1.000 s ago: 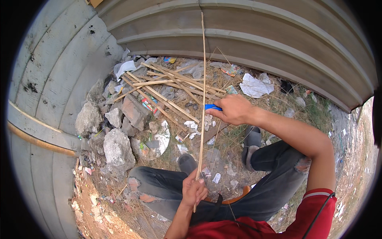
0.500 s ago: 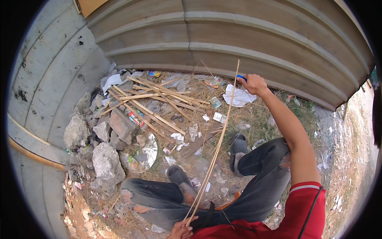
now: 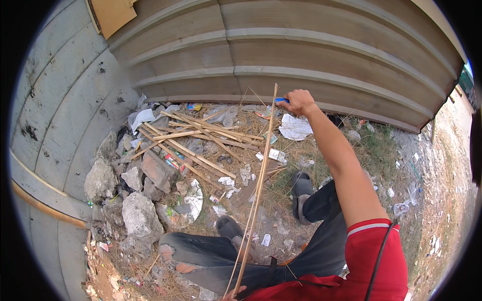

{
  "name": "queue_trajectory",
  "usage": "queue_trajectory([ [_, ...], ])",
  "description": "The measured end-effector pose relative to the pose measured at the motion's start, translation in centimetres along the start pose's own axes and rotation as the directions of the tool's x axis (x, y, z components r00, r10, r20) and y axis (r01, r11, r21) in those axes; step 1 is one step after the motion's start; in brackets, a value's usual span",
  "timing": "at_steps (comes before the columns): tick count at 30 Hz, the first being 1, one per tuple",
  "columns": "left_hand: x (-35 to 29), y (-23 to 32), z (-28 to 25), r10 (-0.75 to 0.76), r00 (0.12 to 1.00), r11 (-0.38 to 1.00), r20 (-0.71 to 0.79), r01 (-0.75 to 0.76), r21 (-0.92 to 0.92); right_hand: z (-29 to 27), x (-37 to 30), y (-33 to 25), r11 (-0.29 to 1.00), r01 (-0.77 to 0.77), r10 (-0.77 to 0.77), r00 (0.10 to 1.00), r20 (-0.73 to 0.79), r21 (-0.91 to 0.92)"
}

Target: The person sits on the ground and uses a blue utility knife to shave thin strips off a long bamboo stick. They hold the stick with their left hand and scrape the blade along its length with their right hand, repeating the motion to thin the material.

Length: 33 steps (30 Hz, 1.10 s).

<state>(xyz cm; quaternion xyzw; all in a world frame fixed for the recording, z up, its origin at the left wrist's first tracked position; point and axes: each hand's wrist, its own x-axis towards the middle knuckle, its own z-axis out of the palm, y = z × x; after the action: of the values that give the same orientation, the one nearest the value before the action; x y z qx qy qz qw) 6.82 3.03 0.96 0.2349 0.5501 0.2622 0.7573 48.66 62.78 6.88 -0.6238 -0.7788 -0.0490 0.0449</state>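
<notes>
A long, thin pale wooden strip (image 3: 257, 194) runs from my lap up toward the metal wall, with a narrower sliver standing apart from it at the lower end. My left hand (image 3: 235, 294) is closed around that lower end, mostly cut off by the frame's bottom edge. With my arm stretched forward, my right hand (image 3: 300, 103) grips a small blue-handled tool (image 3: 282, 100). The tool's tip is at the strip, near its top; I cannot make out a blade.
A heap of loose wooden strips (image 3: 201, 131) lies on littered ground ahead. Rough rocks (image 3: 140, 215) are piled at the left beside a grey panel wall (image 3: 65, 100). A ribbed metal wall (image 3: 321, 55) crosses the far side. My sandalled feet rest below the heap.
My right hand and the blue-handled tool have shifted left along with the strip's top, which now stands more upright. My left hand has sunk further out of the frame.
</notes>
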Motion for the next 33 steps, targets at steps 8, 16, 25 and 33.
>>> queue_trajectory([
  [8, -1.5, -1.3, -3.0, 0.013, 0.993, 0.993, -0.114, 0.001, 0.118, -7.3, 5.5, 4.6, 0.868, -0.352, 0.415, 0.902, -0.119, 0.351],
  [16, -2.5, -3.4, -3.9, 0.046, 0.983, 0.979, -0.176, -0.009, 0.204, -4.9, 3.1, -9.8, 0.307, -0.138, 0.133, 0.986, 0.101, 0.942],
  [25, -2.5, -4.3, -4.2, 0.045, 0.975, 0.970, -0.218, 0.010, 0.242, -2.9, -0.8, -10.0, 0.451, -0.305, 0.205, 0.950, 0.235, 0.839],
  [33, -2.5, -4.3, -4.3, 0.136, 0.973, 0.944, -0.188, -0.069, 0.322, 2.8, -0.9, -4.7, 0.485, -0.286, 0.544, 0.839, -0.029, 0.826],
])
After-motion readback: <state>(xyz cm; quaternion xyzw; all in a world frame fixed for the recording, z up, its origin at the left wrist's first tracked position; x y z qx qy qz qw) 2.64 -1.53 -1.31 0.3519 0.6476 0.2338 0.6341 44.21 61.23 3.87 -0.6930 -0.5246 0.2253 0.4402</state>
